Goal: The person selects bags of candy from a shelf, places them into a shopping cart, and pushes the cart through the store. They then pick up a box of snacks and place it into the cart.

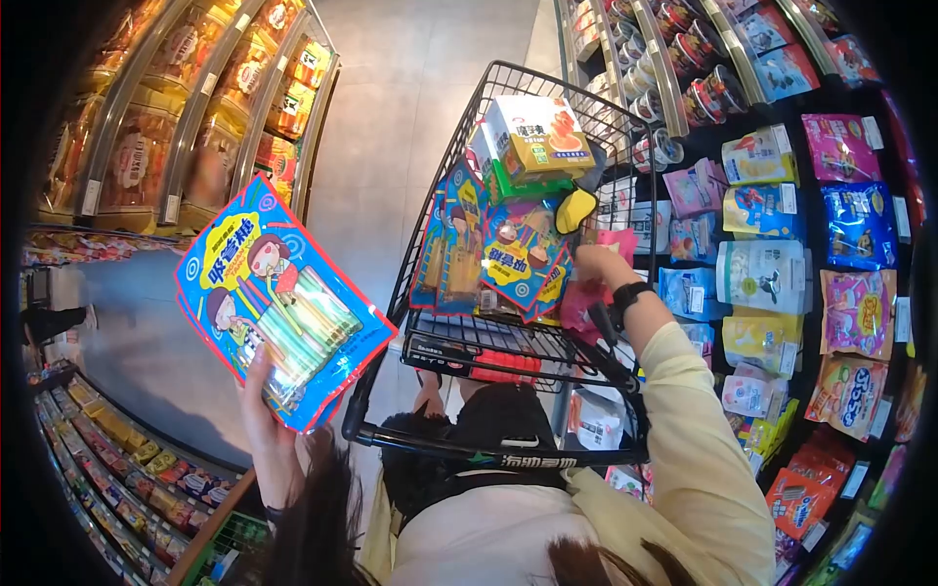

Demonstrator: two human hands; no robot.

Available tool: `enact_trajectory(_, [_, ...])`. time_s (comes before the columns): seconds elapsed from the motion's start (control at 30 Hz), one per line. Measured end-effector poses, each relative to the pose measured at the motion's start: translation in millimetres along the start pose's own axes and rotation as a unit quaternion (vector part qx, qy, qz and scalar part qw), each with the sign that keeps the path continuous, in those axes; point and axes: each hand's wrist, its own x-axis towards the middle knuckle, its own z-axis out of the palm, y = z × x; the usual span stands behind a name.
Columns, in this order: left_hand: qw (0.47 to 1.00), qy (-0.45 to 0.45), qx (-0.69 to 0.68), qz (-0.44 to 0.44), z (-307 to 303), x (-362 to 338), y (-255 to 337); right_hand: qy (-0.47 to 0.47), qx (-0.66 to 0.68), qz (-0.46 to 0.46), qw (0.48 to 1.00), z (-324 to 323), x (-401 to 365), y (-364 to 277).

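My left hand (259, 396) holds up a blue, red-edged bag of straw candy (283, 308) to the left of the cart, thumb on its front. More than one layer shows at the bag's edges. Inside the black wire shopping cart (493, 337), my right hand (601, 266) is closed on a pink bag (586, 303) at the right side; its fingertips are partly hidden. Beside it lie a similar straw candy bag (528, 259), a yellow item (576, 210) and a white and yellow box (540, 137). More blue candy bags (454, 234) lean at the cart's left.
Shelves of hanging snack bags (762, 278) stand close on the right. Packaged food fills the shelf (186, 127) at the upper left, and low racks (137, 479) curve along the lower left. Grey floor (376, 107) runs ahead. Another person's foot (90, 316) shows at the far left.
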Motion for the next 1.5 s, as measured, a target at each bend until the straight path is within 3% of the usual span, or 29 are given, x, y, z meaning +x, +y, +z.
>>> enact_trajectory(0.07, [1.000, -0.004, 0.003, 0.015, 4.6, -2.3, -1.5, -0.071, 0.329, 0.036, 0.941, -3.8, 10.1, -0.5])
enact_trajectory(0.1, [1.000, -0.005, 0.011, 0.017, 5.4, -4.2, -1.6, -0.073, 0.329, 0.035, 0.941, -2.2, 10.9, -8.9])
enact_trajectory(0.17, [1.000, -0.007, 0.020, 0.019, 6.6, -6.6, -1.1, 0.060, 0.366, 0.057, 0.927, -0.1, 11.5, -27.2])
enact_trajectory(0.2, [0.999, -0.001, 0.028, 0.020, 7.1, -7.6, -0.7, 0.059, 0.366, 0.057, 0.927, 17.4, 28.6, -30.4])
enact_trajectory(0.27, [0.999, 0.007, 0.035, 0.022, 6.3, -9.7, -0.4, 0.264, 0.107, 0.095, 0.954, 64.6, 84.3, -35.3])
enact_trajectory(0.3, [0.999, 0.005, 0.032, 0.017, 5.0, -11.1, -0.4, 0.111, 0.259, 0.096, 0.955, 43.5, 66.0, -38.7])
enact_trajectory(0.47, [0.999, 0.003, 0.038, 0.007, -3.5, -12.7, -3.4, 0.085, 0.342, 0.116, 0.928, 18.0, 35.1, -35.9])
enact_trajectory(0.53, [0.999, -0.005, 0.036, 0.007, -5.1, -13.6, -6.7, 0.030, 0.604, 0.090, 0.791, 13.7, 12.4, -36.2])
enact_trajectory(0.57, [0.999, -0.004, 0.036, 0.006, -6.3, -14.3, -7.7, 0.029, 0.648, 0.022, 0.761, 15.6, 10.2, -33.5])
enact_trajectory(0.6, [1.000, -0.006, 0.026, -0.003, -6.8, -14.5, -8.3, 0.028, 0.648, 0.022, 0.760, 12.3, 4.3, -34.7])
enact_trajectory(0.67, [1.000, -0.011, 0.016, -0.010, -5.1, -14.8, -8.1, -0.065, 0.731, 0.003, 0.679, -4.2, -16.3, -37.8])
enact_trajectory(0.7, [1.000, -0.012, 0.012, -0.013, -2.7, -15.8, -7.3, -0.127, 0.780, -0.025, 0.613, -11.5, -25.1, -39.3])
enact_trajectory(0.83, [0.999, -0.018, 0.028, -0.015, -8.6, -12.2, -6.1, -0.120, 0.808, -0.065, 0.574, -35.7, -46.5, -27.0])
enact_trajectory(0.87, [0.999, -0.020, 0.029, -0.015, -6.8, -12.3, -5.3, -0.114, 0.776, -0.040, 0.619, -50.0, -61.5, -18.8])
enact_trajectory(0.93, [0.999, -0.011, 0.036, 0.011, -1.8, -14.4, -4.4, -0.062, 0.702, -0.073, 0.705, -62.5, -88.8, 2.9])
enact_trajectory(1.0, [0.999, -0.014, 0.037, 0.015, -0.9, -16.0, -2.8, 0.016, 0.458, -0.091, 0.884, -75.4, -104.6, 34.6])
enact_trajectory(1.07, [0.999, -0.018, 0.037, 0.020, -1.6, -15.2, -2.3, 0.016, 0.310, -0.070, 0.948, -92.1, -129.6, 57.5])
enact_trajectory(1.1, [0.999, -0.026, 0.028, 0.017, -4.5, -13.5, -3.8, 0.018, 0.310, -0.070, 0.948, -102.3, -150.1, 59.0])
enact_trajectory(1.17, [0.999, -0.034, 0.019, 0.015, -7.9, -12.1, -5.6, 0.108, 0.296, -0.163, 0.935, -121.5, -200.6, 55.8])
enact_trajectory(1.2, [0.999, -0.041, 0.015, 0.013, -6.8, -11.1, -6.6, 0.109, 0.296, -0.163, 0.935, -128.7, -221.0, 50.9])
enact_trajectory(1.27, [0.999, -0.049, 0.012, 0.012, 0.3, -8.5, -5.2, 0.240, 0.310, -0.176, 0.903, -143.7, -257.8, 34.4])
enact_trajectory(1.3, [0.998, -0.062, 0.025, 0.016, 7.2, -7.0, -3.6, 0.241, 0.309, -0.176, 0.903, -153.9, -274.9, 23.9])
enact_trajectory(1.37, [0.993, -0.091, 0.052, 0.046, 34.0, -11.1, 1.8, 0.332, 0.065, -0.169, 0.926, -173.1, -302.8, -0.8])
enact_trajectory(1.4, [0.993, -0.094, 0.052, 0.048, 41.9, -10.2, 1.5, 0.335, 0.065, -0.167, 0.925, -178.4, -310.9, -9.1])
enact_trajectory(1.5, [0.985, -0.147, 0.084, 0.016, 65.2, -12.6, 2.6, 0.403, -0.051, -0.315, 0.858, -190.7, -334.9, -34.6])
